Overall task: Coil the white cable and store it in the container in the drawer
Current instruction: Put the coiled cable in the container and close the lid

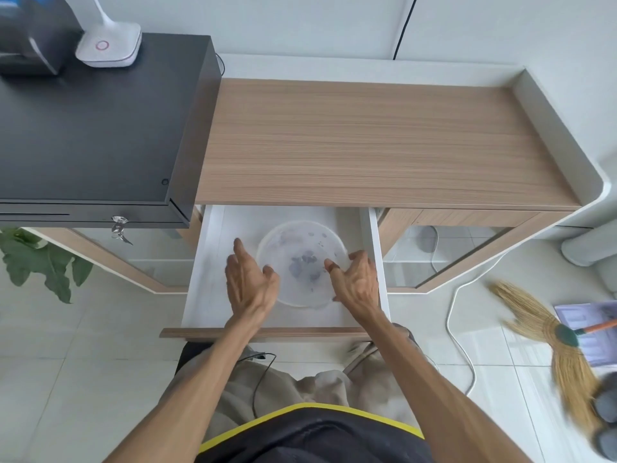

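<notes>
A round translucent container (302,262) with its lid on sits inside the open white drawer (208,262) below the wooden counter. Dark blurred shapes show through the lid. My left hand (248,280) hovers at the container's left side with fingers spread, holding nothing. At the container's right rim my right hand (355,282) has its fingers curled; whether it grips the rim is unclear. A white cable (452,315) runs loosely across the tiled floor to the right of the drawer, apart from both hands.
A wooden counter top (384,142) spans above the drawer. A black cash box (93,128) with a key stands at left, a white lamp base (108,45) on it. A straw broom (547,332) and papers lie on the floor at right. A green plant (40,259) is at left.
</notes>
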